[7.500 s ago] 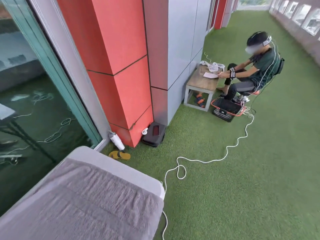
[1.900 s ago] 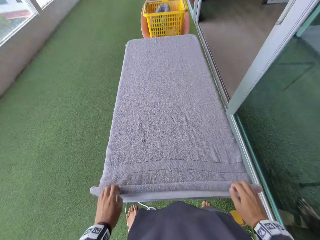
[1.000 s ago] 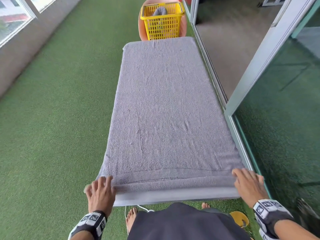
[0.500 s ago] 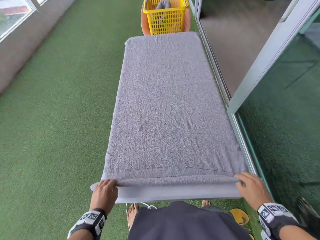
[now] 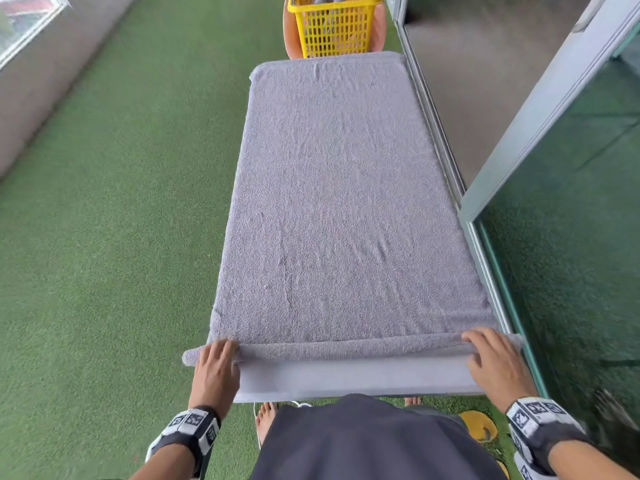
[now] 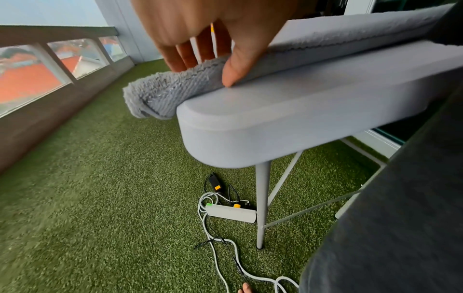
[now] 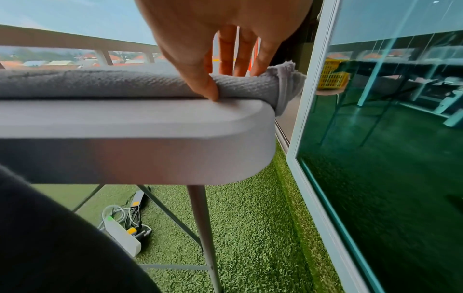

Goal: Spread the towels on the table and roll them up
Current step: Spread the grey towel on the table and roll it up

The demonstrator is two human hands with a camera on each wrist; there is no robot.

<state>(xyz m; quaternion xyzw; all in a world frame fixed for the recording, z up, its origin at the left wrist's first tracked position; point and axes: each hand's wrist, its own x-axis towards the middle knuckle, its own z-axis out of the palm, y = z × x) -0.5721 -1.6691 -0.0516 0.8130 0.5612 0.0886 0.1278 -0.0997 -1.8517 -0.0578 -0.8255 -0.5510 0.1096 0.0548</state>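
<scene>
A grey towel (image 5: 339, 202) lies spread along the long grey table (image 5: 346, 379). Its near edge is turned over into a thin roll (image 5: 346, 348) across the table's width. My left hand (image 5: 216, 362) holds the roll's left end, which sticks out past the table corner. In the left wrist view the fingers (image 6: 183, 63) lie on top and the thumb presses the near side of the towel (image 6: 155, 97). My right hand (image 5: 495, 362) holds the right end the same way. In the right wrist view that hand (image 7: 225, 85) pinches the towel (image 7: 100, 83) at the table's corner (image 7: 225, 123).
A yellow basket (image 5: 334, 26) with grey cloth in it stands on an orange seat beyond the table's far end. A glass sliding door (image 5: 571, 237) runs close along the right. A power strip (image 6: 230, 213) with cables lies under the table. Green turf spreads to the left.
The towel's near hem has been turned over and rolled a little away from me. A wider strip of bare table shows in front of the roll. Both hands stay at its ends.
</scene>
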